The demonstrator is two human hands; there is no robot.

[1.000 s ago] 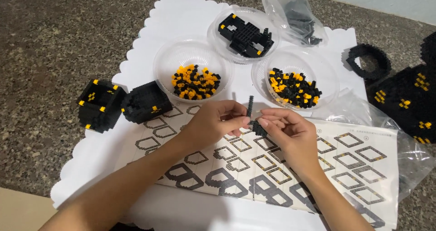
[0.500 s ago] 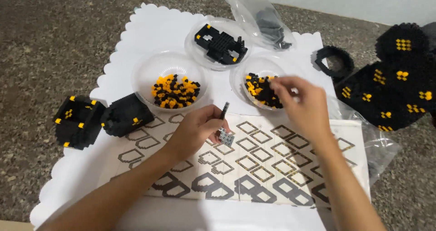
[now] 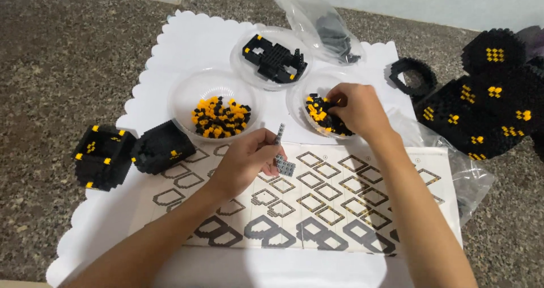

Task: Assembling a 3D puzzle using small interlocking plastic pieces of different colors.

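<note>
left hand (image 3: 241, 166): pinches grey brick piece (image 3: 283, 160) | right hand (image 3: 357, 109): fingers curled in brick bowl (image 3: 317, 95), grasp apparently unclear

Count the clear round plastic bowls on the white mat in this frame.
3. One bowl of loose bricks sits left of centre, one holding a black assembly sits behind it, and one lies on the right under the right hand. None seems hidden.
</note>
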